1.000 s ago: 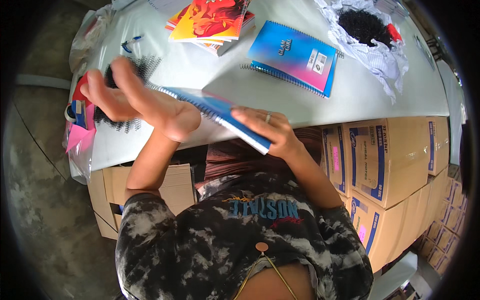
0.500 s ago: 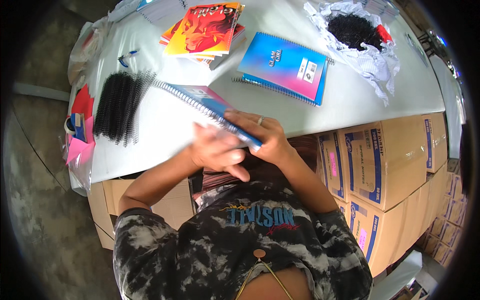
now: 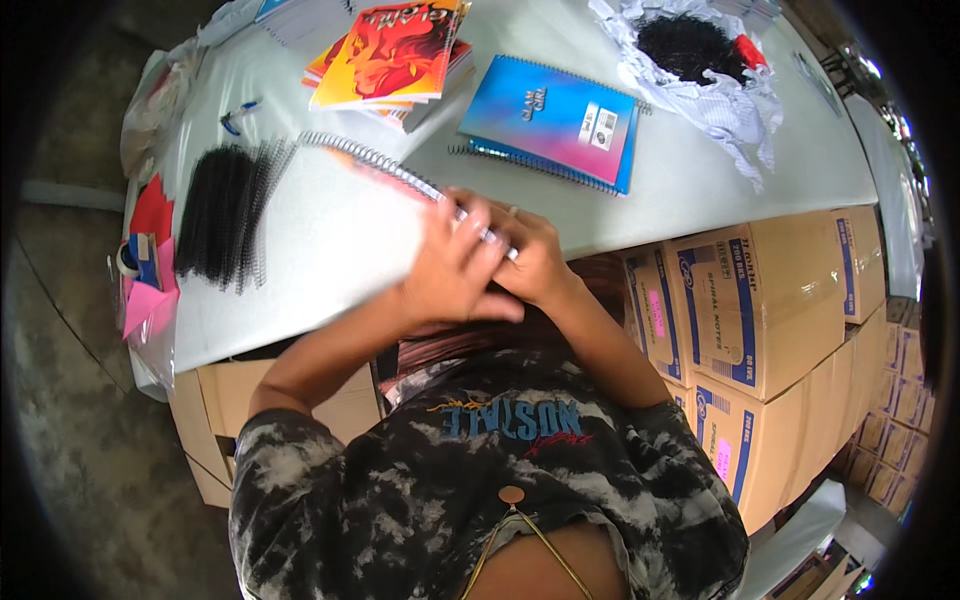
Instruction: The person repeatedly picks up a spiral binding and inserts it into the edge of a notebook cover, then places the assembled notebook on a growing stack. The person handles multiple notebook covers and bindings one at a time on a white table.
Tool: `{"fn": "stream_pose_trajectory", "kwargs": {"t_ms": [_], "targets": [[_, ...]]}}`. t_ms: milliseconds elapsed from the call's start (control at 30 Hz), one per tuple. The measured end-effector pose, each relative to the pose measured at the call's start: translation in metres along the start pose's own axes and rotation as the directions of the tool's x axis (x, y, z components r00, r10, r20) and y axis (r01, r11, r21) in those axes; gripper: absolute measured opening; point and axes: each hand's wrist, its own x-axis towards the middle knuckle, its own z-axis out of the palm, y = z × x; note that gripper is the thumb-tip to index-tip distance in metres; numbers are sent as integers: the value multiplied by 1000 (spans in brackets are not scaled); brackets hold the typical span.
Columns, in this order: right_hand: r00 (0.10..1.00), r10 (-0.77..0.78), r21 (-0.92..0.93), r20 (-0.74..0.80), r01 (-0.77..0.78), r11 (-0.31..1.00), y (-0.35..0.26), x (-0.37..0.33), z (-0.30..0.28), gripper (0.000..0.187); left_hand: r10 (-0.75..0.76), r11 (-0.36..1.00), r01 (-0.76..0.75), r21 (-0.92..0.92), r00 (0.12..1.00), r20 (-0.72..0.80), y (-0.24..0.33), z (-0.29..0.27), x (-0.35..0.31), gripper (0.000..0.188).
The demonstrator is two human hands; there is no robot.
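Note:
A spiral notebook point(image 3: 375, 167) is tilted nearly edge-on in front of me, its coil side up and its far end pointing left over the table. My right hand point(image 3: 535, 262) grips its near end, fingers closed around it. My left hand point(image 3: 455, 262) lies against the near part of the coil, fingers stretched out and partly blurred by motion. Most of the notebook's cover is blurred. A bundle of black spiral coils point(image 3: 225, 215) lies left of the notebook. Beyond my hands rest blue and pink spiral notebooks point(image 3: 545, 115), stacked.
A pile of orange-red notebooks point(image 3: 390, 55) stands at the back. Crumpled paper point(image 3: 740, 130) cradles tangled black coils point(image 3: 690, 48) at the far right. Blue-handled pliers point(image 3: 235, 120) and a tape roll point(image 3: 127, 258) are at left. Cardboard boxes point(image 3: 790, 310) are stacked right of me.
My left hand has moved up onto the coil from just below it. The notebook has turned more edge-on, and my right hand still holds it. The whole view has shifted slightly.

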Motion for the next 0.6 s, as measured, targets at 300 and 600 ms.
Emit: {"fn": "stream_pose_trajectory", "kwargs": {"t_ms": [300,600], "targets": [[988,-151,-255,20,151,955,-64,47,-51,53,-619,627,590,-509,774,134,31,-91,97,34],[856,516,373,-33,-469,801,-42,51,-51,17,-643,-22,587,-809,611,461,-20,-66,99,14]]}}
